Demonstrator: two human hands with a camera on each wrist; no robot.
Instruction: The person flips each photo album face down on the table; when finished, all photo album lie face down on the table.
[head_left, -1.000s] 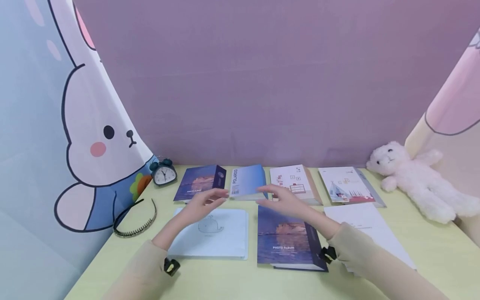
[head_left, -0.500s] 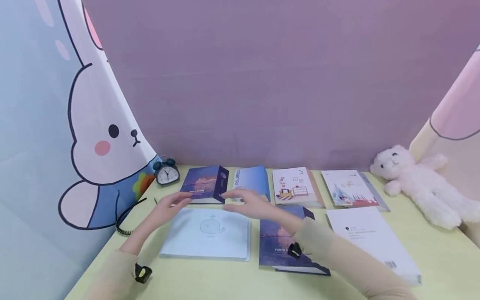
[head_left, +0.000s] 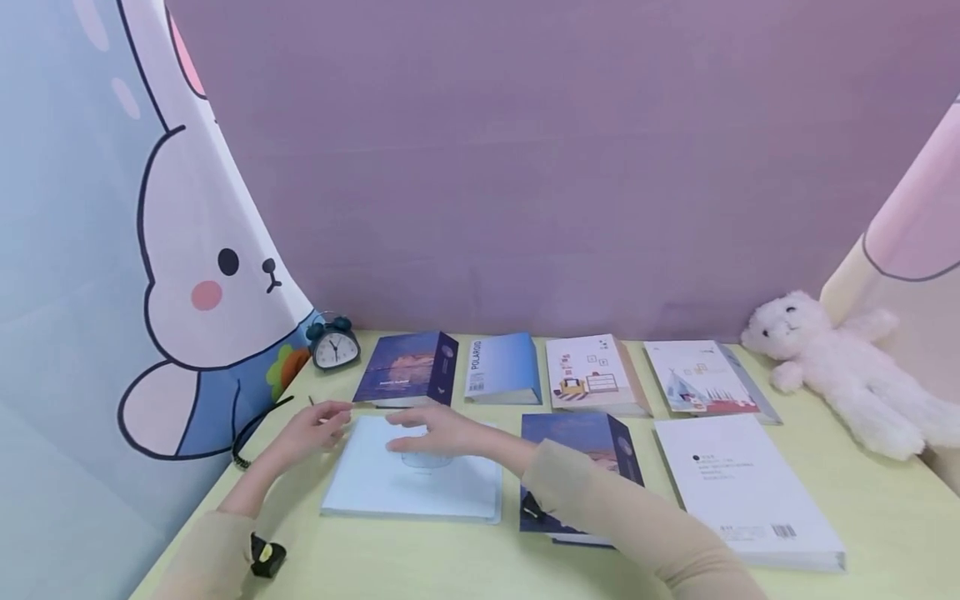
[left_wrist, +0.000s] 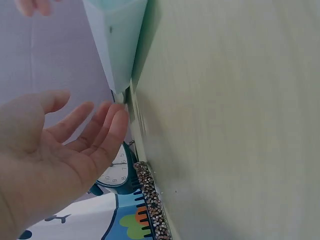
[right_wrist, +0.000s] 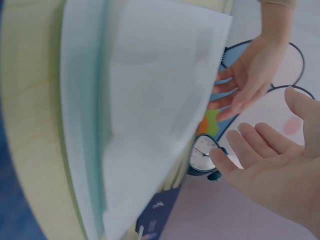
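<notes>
My left hand [head_left: 307,435] hovers at the left edge of a pale blue album [head_left: 405,497] with a whale drawn on its cover. Its fingers are relaxed and slightly bent, with nothing held. My right hand [head_left: 442,435] is over the same album, covering part of the whale drawing, its fingers loosely spread and holding nothing. In the left wrist view, the left fingertips appear close to a corner of the album [left_wrist: 117,50]. The right wrist view shows the right palm [right_wrist: 275,172] bare beside the album's cover [right_wrist: 155,85].
A green alarm clock [head_left: 334,350] and a toothed headband [left_wrist: 152,200] lie on the left. Behind are a dark photo album [head_left: 401,367], a blue Polaroid album [head_left: 504,367] and two illustrated ones. Another dark album [head_left: 566,433], a white book [head_left: 750,492] and a plush bear [head_left: 825,358] are rightward.
Both hands have moved left and down, the right one from above the dark photo album to over the pale blue album. The albums keep their places.
</notes>
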